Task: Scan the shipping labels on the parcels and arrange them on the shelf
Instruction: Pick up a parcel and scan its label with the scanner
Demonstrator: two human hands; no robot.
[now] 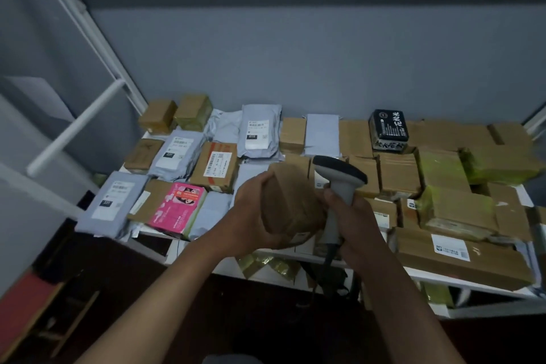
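Nearest the viewer, 2 bare forearms reach forward over the dark floor toward a white shelf.

The left hand holds a brown taped parcel above the front edge of the shelf. Its grip is clamped on the parcel: the fingers wrap the left face and underside, and the thumb lies at the upper left corner. The parcel is tilted, with a white label edge just visible at its lower right side.

The right hand holds a grey handheld scanner. Its grip is clamped round the scanner handle, with the dark-topped head pointing away from the viewer, just beside the upper right of the parcel. A dark cable hangs from the base of the handle below the hand.

Behind the hands, the shelf deck is covered with parcels. At the front left lie a grey mailer bag with a white label and a pink printed box. Further back stand a labelled cardboard box and a second grey mailer. At the right, cardboard boxes with yellow-green tape are stacked close together. A black box rests on cartons near the grey back wall. Lower shelf levels hold more packages, partly hidden.
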